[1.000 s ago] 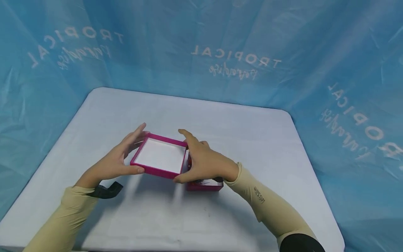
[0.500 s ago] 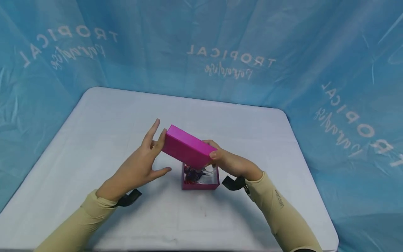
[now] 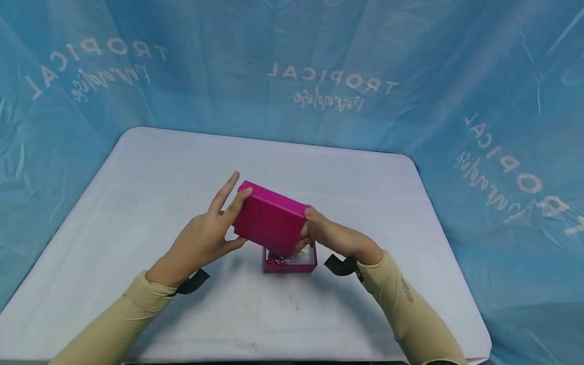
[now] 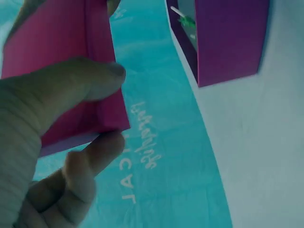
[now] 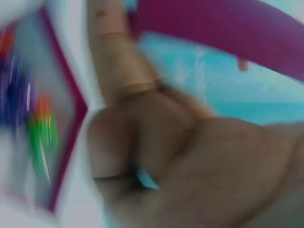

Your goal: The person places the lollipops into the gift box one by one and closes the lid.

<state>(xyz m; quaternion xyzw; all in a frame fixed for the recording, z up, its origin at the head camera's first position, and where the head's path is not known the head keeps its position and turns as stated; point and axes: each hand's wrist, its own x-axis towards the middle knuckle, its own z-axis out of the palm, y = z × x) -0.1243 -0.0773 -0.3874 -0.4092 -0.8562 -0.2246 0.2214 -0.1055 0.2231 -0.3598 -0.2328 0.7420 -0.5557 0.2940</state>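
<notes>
A bright pink box lid [image 3: 269, 220] is held tilted in the air, its outer face toward the head camera. My left hand [image 3: 201, 246] pinches its left end, thumb on one side and fingers on the other, as the left wrist view also shows. My right hand [image 3: 339, 237] grips the right end near the corner. Below, partly covered by the lid, the matching open box [image 3: 289, 269] stands on the table. In it lie small red, blue and green items [image 3: 276, 259]; a green one [image 4: 187, 21] has a white stick. The right wrist view is blurred.
A white-covered table [image 3: 191, 324] with rounded far corners carries the box. Blue plastic sheeting [image 3: 228, 91] with mirrored white lettering hangs behind and at both sides.
The lid has turned over from showing its white inside to its pink outside, and moved right over the box. My left hand, spread at its edge half a second ago, now pinches it.
</notes>
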